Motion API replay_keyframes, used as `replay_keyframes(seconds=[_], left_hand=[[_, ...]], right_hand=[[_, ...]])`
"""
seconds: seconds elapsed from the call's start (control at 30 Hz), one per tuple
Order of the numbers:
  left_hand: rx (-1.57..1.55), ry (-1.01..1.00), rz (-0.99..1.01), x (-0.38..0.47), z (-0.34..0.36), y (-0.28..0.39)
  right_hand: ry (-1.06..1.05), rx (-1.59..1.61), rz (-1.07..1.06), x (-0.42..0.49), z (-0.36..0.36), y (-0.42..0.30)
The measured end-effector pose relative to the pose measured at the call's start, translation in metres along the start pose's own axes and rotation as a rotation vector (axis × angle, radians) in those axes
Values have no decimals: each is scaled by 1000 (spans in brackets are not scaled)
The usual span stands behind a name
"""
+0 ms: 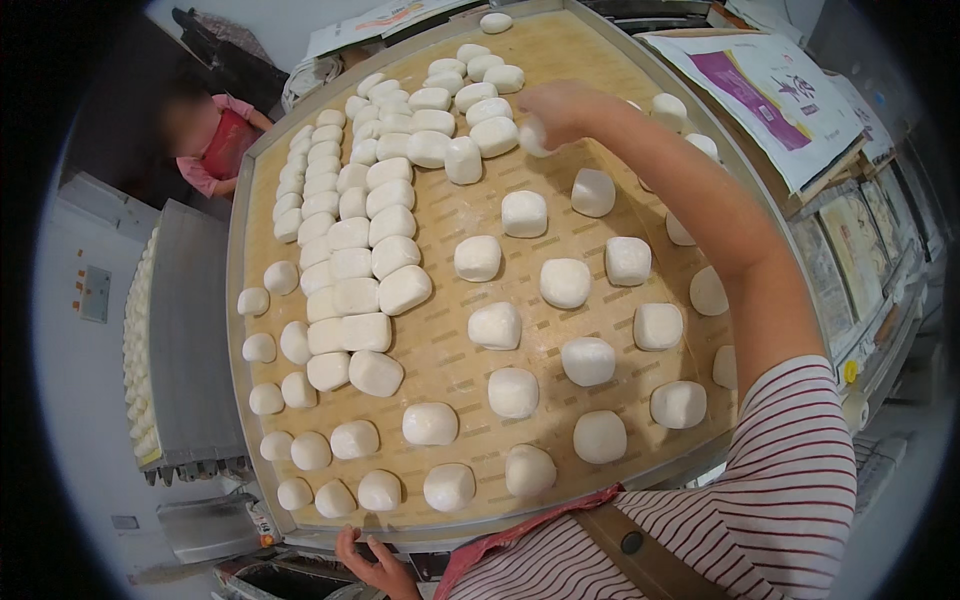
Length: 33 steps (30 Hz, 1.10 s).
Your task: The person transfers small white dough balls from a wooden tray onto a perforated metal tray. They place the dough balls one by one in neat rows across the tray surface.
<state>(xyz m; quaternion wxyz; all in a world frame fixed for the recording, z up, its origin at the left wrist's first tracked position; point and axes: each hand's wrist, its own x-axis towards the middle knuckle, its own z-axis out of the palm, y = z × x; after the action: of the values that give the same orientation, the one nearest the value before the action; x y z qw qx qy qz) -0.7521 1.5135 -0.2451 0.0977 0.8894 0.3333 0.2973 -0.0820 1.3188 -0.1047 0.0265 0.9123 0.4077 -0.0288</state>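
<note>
A wide tray (630, 480) lined with tan printed paper lies before me, covered in white dough pieces. Near its far right part, my right hand (559, 116) is closed around a white dough piece (534, 138), beside the packed group. Dough pieces touch one another in long rows on the left, one of them an oblong dough piece (405, 289). Squarish pieces, such as this dough piece (565, 283), stand apart in the middle and right. At the near edge, my left hand (375, 564) has its fingers spread and holds nothing; its fingertips are close to the tray's rim.
A co-worker (225, 142) in a red apron stands beyond the left rim. Left of the tray, a metal rack (199, 337) stands next to many stacked pale pieces. A printed white sack (765, 97) lies past the right rim. The raised metal rim surrounds the tray.
</note>
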Motion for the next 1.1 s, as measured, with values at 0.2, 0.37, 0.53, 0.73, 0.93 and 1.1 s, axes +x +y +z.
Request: replay_keyframes(seconds=[0.2, 0.37, 0.53, 0.73, 0.93, 1.1], left_hand=[[-73, -9, -105, -2, 1, -6], [-76, -24, -150, -5, 1, -2], [-75, -27, -119, -2, 1, -1], [-88, 33, -97, 15, -8, 40], [-112, -4, -86, 11, -5, 26], [-87, -14, -141, 9, -7, 28]], right_hand=[[25, 115, -4, -1, 45, 27], [-8, 178, 38, 1, 45, 33], [-15, 80, 64, 8, 61, 49], [267, 198, -22, 28, 51, -6], [228, 60, -80, 43, 56, -41], [238, 11, 42, 33, 42, -51]])
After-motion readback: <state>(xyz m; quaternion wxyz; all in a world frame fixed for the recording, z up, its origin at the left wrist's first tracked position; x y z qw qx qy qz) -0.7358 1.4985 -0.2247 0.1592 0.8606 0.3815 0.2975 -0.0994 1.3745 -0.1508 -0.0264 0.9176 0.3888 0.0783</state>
